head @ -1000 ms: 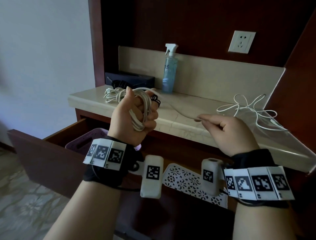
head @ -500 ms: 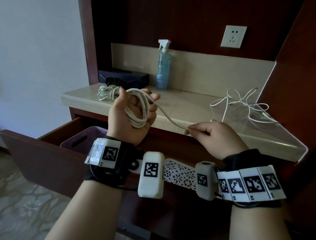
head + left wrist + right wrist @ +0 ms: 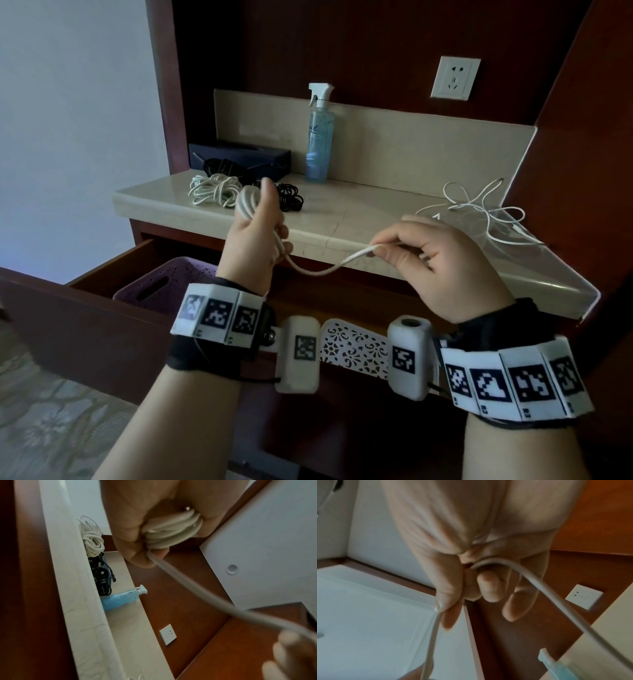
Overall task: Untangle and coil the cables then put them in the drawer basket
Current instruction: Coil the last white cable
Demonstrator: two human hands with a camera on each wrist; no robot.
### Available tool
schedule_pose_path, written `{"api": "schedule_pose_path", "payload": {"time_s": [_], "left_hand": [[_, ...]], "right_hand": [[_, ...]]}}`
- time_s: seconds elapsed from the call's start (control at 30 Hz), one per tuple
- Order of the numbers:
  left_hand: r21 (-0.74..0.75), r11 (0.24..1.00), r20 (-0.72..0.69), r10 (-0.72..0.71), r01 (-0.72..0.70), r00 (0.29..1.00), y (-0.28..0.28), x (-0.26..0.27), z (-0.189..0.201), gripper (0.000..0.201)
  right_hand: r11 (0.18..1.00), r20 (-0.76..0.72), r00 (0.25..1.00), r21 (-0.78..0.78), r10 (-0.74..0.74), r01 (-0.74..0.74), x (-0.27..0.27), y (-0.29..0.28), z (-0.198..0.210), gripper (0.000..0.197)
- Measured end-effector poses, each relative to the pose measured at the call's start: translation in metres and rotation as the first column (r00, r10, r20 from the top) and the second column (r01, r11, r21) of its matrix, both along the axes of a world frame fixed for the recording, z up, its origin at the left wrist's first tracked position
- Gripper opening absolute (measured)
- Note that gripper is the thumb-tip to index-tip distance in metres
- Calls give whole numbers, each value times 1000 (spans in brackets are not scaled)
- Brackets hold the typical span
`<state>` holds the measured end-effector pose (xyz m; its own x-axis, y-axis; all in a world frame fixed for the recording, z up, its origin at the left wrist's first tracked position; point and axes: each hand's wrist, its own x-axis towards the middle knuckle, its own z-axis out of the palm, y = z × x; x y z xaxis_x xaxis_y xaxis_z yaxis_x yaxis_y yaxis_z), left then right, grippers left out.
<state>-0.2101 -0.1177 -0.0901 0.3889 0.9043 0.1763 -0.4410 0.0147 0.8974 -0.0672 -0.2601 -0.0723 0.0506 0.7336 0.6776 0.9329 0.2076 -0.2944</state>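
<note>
I see the perforated purple plastic drawer basket [image 3: 164, 284] sitting in the open dark wooden drawer [image 3: 85, 308] at lower left. On the beige marble countertop [image 3: 342, 219] above it lie a coiled off-white cable bundle [image 3: 212, 188], with a black cable bundle [image 3: 222, 168] behind it and a second black cable coil [image 3: 291, 198] just to its right. My left hand [image 3: 255, 240] is raised in front of these, fingers curled round a coil of thick white cable [image 3: 248, 204]; the left wrist view shows several loops [image 3: 171, 534] packed in the fist. One strand [image 3: 325, 270] leaves the fist, sags, and runs to my right hand [image 3: 438, 263], where thumb and forefinger pinch it. A clear blue spray bottle with white trigger [image 3: 320, 133] stands upright at the backsplash; its label print is too small to read. A loose thin white cable [image 3: 486, 212] sprawls on the countertop's right end. The white wall socket [image 3: 454, 78] is above. Both wristbands [image 3: 219, 317] carry black-and-white square marker codes.
</note>
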Motion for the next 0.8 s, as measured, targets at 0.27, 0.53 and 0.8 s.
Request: {"api": "schedule_pose_path", "payload": {"time_s": [0.27, 0.53, 0.8], "left_hand": [[190, 813, -286, -490, 550, 823, -18, 5, -13, 82], [114, 697, -376, -629, 708, 681, -24, 3, -12, 50], [158, 614, 88, -788, 773, 609, -16, -6, -5, 29]], "right_hand": [[967, 3, 1000, 254, 22, -22, -10, 14, 18, 23], [967, -120, 993, 254, 8, 23, -11, 27, 18, 17], [968, -235, 964, 184, -126, 172, 6, 25, 11, 20]]}}
